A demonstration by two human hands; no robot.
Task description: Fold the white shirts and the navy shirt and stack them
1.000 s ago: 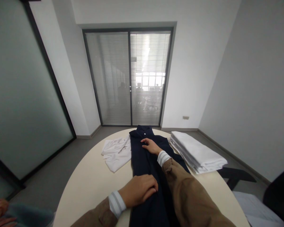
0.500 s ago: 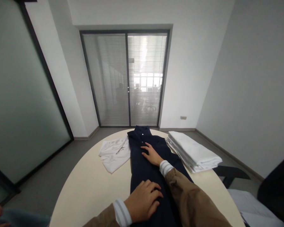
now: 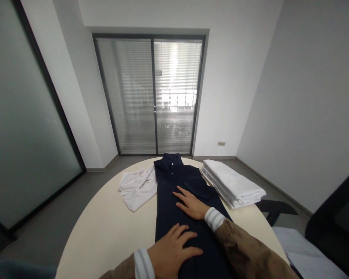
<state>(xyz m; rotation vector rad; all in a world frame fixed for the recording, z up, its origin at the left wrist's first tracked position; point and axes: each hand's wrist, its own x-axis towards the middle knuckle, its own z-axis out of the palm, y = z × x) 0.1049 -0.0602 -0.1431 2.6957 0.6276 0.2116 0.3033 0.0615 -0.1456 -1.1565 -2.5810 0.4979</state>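
Observation:
A dark navy shirt (image 3: 177,174) lies lengthwise on the round cream table (image 3: 104,232), its collar at the far edge and its sides folded in. My left hand (image 3: 173,252) rests on the near part of the shirt with fingers spread. Farther up the cloth, my right hand (image 3: 192,204) lies flat, also with fingers apart. Neither hand grips anything. Left of the shirt is a crumpled white cloth (image 3: 139,190). To its right sits a stack of folded white fabric (image 3: 232,182).
At the right stands a black chair (image 3: 337,221), with white papers or cloth (image 3: 302,248) beside the table. Beyond the table is a glass door with blinds (image 3: 154,97). A blurred blue item (image 3: 23,269) shows at the lower left.
My right hand has slid toward me along the shirt. The fingers of my left hand have spread wider. The view has shifted slightly, showing more of the chair.

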